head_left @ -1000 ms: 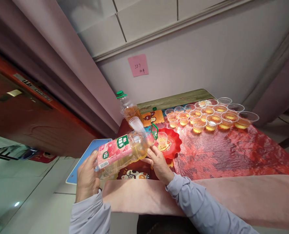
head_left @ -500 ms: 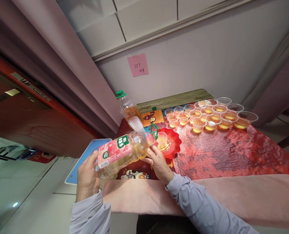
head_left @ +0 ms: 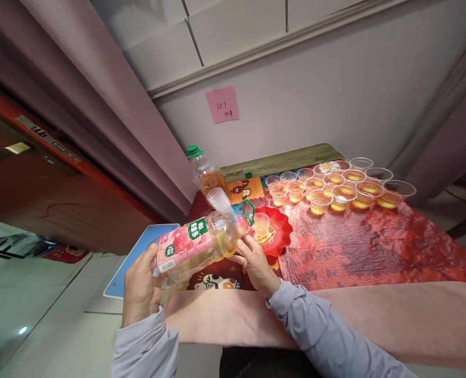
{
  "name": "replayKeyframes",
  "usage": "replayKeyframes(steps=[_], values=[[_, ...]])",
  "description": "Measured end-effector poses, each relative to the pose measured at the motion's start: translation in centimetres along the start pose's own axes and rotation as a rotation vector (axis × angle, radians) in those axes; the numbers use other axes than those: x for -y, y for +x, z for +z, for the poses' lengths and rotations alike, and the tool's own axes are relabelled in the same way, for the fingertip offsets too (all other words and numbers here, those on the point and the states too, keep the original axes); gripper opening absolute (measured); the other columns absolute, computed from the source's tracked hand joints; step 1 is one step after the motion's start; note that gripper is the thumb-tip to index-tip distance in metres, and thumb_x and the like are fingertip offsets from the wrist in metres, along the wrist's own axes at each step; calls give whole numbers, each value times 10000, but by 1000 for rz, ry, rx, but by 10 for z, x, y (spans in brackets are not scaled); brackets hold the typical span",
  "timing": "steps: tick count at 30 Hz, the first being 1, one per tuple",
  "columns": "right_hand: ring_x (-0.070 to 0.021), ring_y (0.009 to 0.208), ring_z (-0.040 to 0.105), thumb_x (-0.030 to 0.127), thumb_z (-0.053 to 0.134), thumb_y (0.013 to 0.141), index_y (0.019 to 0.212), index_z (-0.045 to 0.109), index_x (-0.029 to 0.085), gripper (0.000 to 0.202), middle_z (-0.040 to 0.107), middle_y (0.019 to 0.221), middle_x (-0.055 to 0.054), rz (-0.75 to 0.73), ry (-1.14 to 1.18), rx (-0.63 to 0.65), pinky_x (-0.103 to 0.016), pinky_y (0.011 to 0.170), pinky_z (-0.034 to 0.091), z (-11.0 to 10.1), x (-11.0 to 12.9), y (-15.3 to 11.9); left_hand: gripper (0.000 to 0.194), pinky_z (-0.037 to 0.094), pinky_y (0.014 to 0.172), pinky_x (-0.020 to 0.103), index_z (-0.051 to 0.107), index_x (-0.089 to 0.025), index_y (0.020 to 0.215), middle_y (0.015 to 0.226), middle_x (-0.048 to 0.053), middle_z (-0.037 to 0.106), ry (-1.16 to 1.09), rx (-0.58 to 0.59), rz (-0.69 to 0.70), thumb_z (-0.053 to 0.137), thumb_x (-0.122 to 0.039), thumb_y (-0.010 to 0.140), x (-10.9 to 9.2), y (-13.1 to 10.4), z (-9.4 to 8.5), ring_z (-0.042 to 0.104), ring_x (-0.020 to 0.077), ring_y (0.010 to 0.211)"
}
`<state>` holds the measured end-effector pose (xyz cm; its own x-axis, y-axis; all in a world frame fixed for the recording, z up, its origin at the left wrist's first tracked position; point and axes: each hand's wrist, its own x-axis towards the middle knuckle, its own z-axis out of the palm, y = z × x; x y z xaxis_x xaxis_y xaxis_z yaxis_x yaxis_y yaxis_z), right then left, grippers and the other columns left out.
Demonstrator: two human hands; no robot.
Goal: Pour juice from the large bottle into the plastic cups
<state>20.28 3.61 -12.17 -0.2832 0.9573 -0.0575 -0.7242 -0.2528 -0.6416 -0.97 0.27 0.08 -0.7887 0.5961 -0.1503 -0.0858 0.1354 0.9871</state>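
One head-worn view looks forward and down, tilted, close over both hands (head_left: 197, 278); the table (head_left: 374, 247) stretches beyond them to the wall (head_left: 335, 105).

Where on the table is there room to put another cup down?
The red cloth lies bare between the red plate, the rows of filled cups and the pink edge strip. It is crowded at the far edge with the cups, and at the left, where both hands tilt the bottle over the cup on the plate.
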Motion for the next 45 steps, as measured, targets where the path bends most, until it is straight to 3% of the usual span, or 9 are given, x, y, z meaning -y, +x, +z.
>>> replayKeyframes(steps=[10, 16, 19, 22, 27, 34, 39, 42, 45], values=[[-304, 1366, 694, 618, 851, 887, 1368, 727, 301, 589, 710, 1497, -74, 7, -5, 4, -440, 1024, 663, -1, 0, 0, 369, 446, 461, 217, 805, -198, 908, 819, 14, 757, -4, -4, 4, 906, -415, 627, 0, 0, 1, 623, 156, 682], [-304, 1362, 694, 620, 844, 882, 1371, 721, 290, 603, 711, 1504, -69, -2, -29, -9, -440, 1018, 665, 1, 2, -2, 321, 441, 446, 218, 797, -173, 950, 804, 9, 766, -27, 3, -25, 875, -373, 710, 6, 2, 1, 630, 145, 623], [-311, 1369, 691, 607, 841, 884, 1400, 711, 294, 618, 695, 1528, -63, -32, -47, -30, -467, 1044, 661, 2, 3, -2, 234, 514, 497, 245, 787, -162, 951, 798, 14, 783, -113, 32, -75, 819, -314, 776, 18, 7, 2, 658, 155, 611], [-343, 1382, 681, 609, 864, 858, 1437, 703, 300, 676, 674, 1561, -70, -81, -108, -76, -518, 1064, 654, 0, 3, -1, 191, 653, 714, 336, 784, -166, 961, 860, 41, 821, -247, 98, -134, 770, -269, 801, 37, 13, 2, 756, 219, 753], [-376, 1460, 617, 594, 894, 836, 1517, 681, 330, 761, 609, 1643, -68, -185, -235, -51, -584, 1198, 557, -3, 4, -3, 267, 644, 984, 403, 806, -168, 1067, 1007, 79, 852, -409, 154, -173, 710, -308, 861, 75, 22, 2, 794, 270, 1025], [-349, 1529, 541, 512, 789, 971, 1585, 625, 357, 654, 533, 1696, -77, -337, -477, 134, -532, 1185, 574, 11, 11, -19, 324, 616, 996, 410, 819, -200, 1100, 1103, 82, 844, -550, 143, -275, 673, -410, 903, 118, 30, -9, 768, 277, 1085], [-366, 1516, 558, 430, 794, 976, 1633, 573, 370, 695, 519, 1714, -76, -379, -692, 220, -569, 1172, 580, 14, 20, -23, 418, 596, 1025, 429, 805, -202, 1160, 1146, 93, 829, -551, 197, -271, 679, -486, 880, 130, 32, -17, 739, 306, 1180], [-360, 1434, 633, 439, 806, 969, 1583, 632, 356, 643, 644, 1599, -89, -454, -820, 193, -605, 1213, 531, 1, 32, -17, 458, 603, 1036, 485, 803, -205, 1180, 1191, 111, 825, -553, 216, -264, 666, -521, 878, 127, 27, -17, 717, 360, 1249], [-367, 1427, 639, 489, 776, 987, 1483, 717, 321, 528, 717, 1498, -116, -581, -1039, 63, -627, 1252, 474, -23, 55, -4, 439, 610, 1034, 536, 800, -222, 1156, 1210, 121, 823, -570, 227, -263, 675, -525, 865, 126, 23, -16, 698, 404, 1300]])
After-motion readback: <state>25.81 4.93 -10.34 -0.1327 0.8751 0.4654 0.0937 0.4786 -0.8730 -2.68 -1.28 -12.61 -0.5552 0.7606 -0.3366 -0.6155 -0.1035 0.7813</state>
